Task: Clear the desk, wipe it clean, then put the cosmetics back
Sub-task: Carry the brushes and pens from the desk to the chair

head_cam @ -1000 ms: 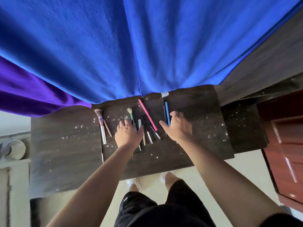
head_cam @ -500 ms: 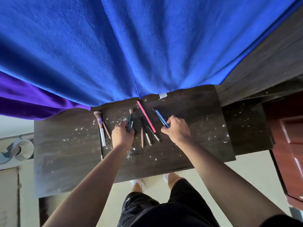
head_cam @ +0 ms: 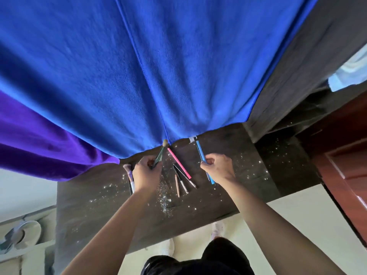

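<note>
On the glitter-strewn dark desk (head_cam: 248, 171), the left hand (head_cam: 146, 172) grips a green-handled brush (head_cam: 159, 154); the right hand (head_cam: 217, 167) pinches a slim blue pencil (head_cam: 200, 151).

A dark brown wood grain is shown on the desk (head_cam: 228, 195), speckled with silvery glitter (head_cam: 164, 197). A bright blue cloth (head_cam: 139, 66) is seen at 12 o'clock, and a purple cloth (head_cam: 39, 139) at 9 o'clock. A pink pencil (head_cam: 178, 162) lies near centre, with a tan pencil (head_cam: 177, 185) below it. A blue pen (head_cam: 200, 151) is gripped in the right hand (head_cam: 217, 168); a dark green brush (head_cam: 159, 153) with a pale tip is gripped in the left hand (head_cam: 146, 173). A reddish-brown door (head_cam: 347, 175) is seen at 3 o'clock, and black shorts (head_cam: 198, 261) at 6 o'clock.
</note>
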Demonstrator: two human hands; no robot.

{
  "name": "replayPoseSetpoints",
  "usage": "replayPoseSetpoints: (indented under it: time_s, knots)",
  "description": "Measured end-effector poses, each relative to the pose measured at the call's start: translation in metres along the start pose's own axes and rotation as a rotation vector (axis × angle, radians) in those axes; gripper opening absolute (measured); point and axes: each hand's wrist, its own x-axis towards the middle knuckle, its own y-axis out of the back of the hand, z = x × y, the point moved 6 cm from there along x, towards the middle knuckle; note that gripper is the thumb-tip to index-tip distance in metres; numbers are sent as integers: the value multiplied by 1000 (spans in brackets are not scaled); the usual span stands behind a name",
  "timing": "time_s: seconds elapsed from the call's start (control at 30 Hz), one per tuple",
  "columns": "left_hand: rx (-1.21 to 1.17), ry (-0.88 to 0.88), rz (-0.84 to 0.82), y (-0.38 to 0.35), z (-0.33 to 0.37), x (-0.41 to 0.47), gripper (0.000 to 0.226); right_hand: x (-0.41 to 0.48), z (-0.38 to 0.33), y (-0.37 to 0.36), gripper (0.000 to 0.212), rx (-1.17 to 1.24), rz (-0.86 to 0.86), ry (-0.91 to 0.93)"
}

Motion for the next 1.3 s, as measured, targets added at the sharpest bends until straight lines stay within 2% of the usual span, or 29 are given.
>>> replayPoseSetpoints:
  time_s: [0.17,0.27,0.43,0.57,0.8,1.03,1.13,1.3]
  knots:
    - [-174,-148,-146,10,40,-8,9,-51,-15,55,8,148,260,-7]
    - [-232,-246,-257,-2,58,-26,7,-106,-1,78,11,202,397,-45]
    - [-314,-326,-566,-49,93,-98,8,-222,46,111,7,257,615,-191]
    - [-295,-487,-789,-88,133,-195,7,-331,87,148,26,289,840,-287]
    - [-259,-721,-1095,-118,165,-400,12,-515,173,179,11,402,1201,-458]
    - [-152,-835,-1247,-164,140,-600,8,-675,286,176,13,506,1348,-607]
    - [-123,-825,-1325,-184,119,-687,4,-744,336,187,18,539,1387,-649]
    - [-92,-768,-1437,-215,98,-808,11,-836,409,213,20,568,1422,-724]
